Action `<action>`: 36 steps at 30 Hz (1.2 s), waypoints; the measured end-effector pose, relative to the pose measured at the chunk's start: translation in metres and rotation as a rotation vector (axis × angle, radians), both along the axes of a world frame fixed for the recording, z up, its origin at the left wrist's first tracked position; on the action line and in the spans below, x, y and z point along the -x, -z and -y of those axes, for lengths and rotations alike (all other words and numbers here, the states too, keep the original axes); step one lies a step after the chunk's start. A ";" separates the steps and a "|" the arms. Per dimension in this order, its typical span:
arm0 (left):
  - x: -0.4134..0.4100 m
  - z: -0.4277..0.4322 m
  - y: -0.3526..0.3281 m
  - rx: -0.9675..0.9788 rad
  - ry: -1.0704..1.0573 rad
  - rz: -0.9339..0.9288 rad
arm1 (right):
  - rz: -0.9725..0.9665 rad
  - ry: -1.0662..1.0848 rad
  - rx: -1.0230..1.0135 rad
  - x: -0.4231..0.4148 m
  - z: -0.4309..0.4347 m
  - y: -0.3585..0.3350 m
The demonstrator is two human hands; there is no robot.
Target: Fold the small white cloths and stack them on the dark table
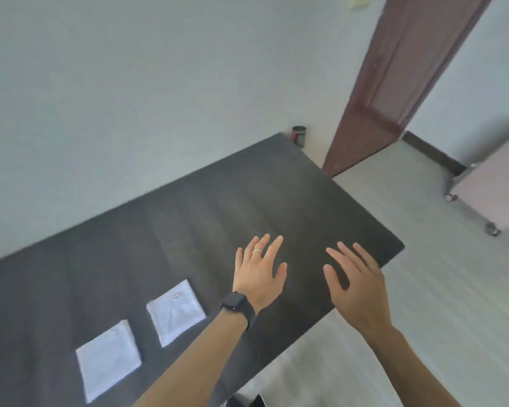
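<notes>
Left hand point(259, 273), right hand point(357, 284): fingers spread, empty, by table point(188, 218) right corner; contact I cannot tell. Left cloth point(109, 359), right cloth point(175, 311): apart, near front edge, blurred.

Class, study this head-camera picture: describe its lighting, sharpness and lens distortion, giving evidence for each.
Head view: soft, even light, with a dull sheen on the dark table. The head view is mildly blurred throughout, smearing the nearer white cloth and the edges of the left hand. The wide-angle head view makes the door lean steeply.
</notes>
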State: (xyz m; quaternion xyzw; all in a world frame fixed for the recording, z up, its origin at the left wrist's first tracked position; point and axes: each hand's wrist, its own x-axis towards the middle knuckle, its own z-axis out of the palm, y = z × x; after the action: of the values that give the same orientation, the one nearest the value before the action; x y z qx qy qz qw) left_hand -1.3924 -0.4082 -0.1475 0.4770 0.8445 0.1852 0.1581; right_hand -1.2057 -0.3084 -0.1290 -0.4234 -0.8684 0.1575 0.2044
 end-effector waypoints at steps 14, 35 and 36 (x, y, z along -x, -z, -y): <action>-0.346 -0.304 -0.188 -0.551 0.613 -0.166 | -0.202 0.682 -0.446 -0.401 -0.158 -0.161; -0.787 -0.649 -0.241 -0.658 1.175 0.029 | 0.019 1.253 -0.491 -0.794 -0.378 -0.205; -0.805 -0.664 -0.240 -0.649 1.189 0.033 | 0.017 1.273 -0.486 -0.809 -0.387 -0.205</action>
State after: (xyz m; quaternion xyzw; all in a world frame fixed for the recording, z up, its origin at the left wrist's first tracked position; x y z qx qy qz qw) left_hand -0.5876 0.2555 0.0926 0.8810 0.3375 0.3179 0.0947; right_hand -0.3971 0.0791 0.0759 -0.7952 -0.4622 -0.1964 0.3399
